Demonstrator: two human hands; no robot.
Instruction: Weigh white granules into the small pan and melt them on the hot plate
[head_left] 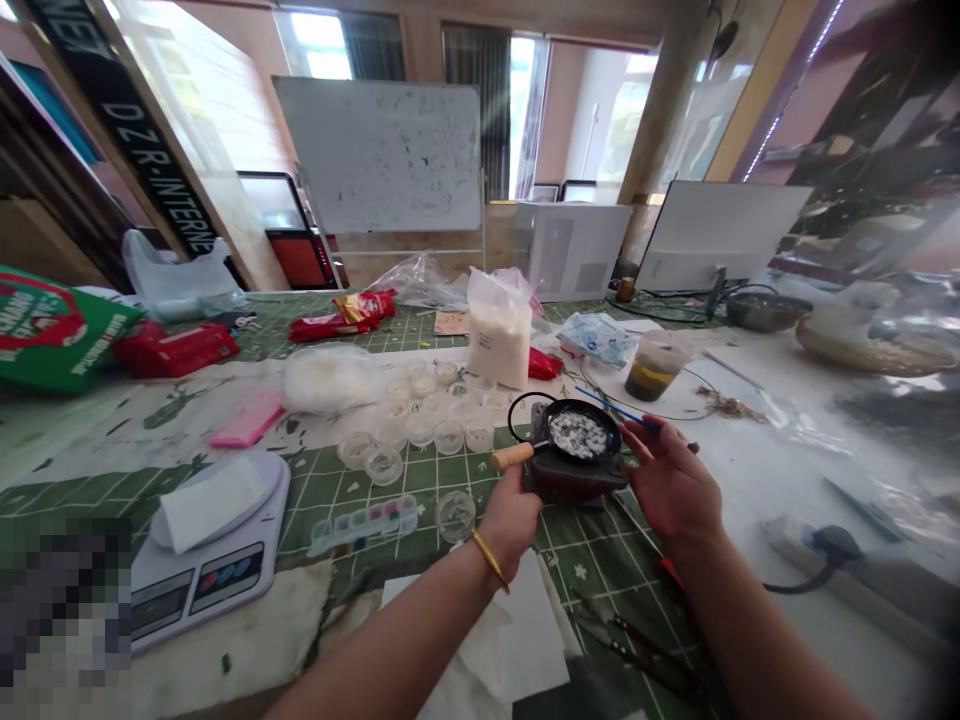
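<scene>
Table: a green gridded cutting mat (360,490) covers the worktop, crowded with bags, paper and wrappers
Whiteboard: a whiteboard (382,150) stands at 12 o'clock behind the table
Scale: a kitchen scale (210,545) with a folded white sheet on it sits at 8 o'clock from the pan
Bag: a clear bag of white granules (499,335) stands upright at 11 o'clock from the pan
Left hand: the left hand (510,515) is curled into a loose fist at 7 o'clock, just under the wooden handle (514,456); whether it grips the handle or the heater's edge cannot be told
Right hand: the right hand (671,485) is spread open at 3 o'clock, palm turned to the heater, fingertips at its side; a blue stick (615,408) runs behind the fingers, held or not is unclear
Heater: a small dark heater (577,478) sits near the table's middle, between the two hands
Pan: a small black pan (577,435) of pale flakes rests on the heater
Step in hand: by the look of it, steadying pan and heater from both sides
Next move calls for: a firm hold on the handle and a level pan, since the flakes lie loose
Cups: small clear cups (420,430) cluster at 9 to 10 o'clock
</scene>
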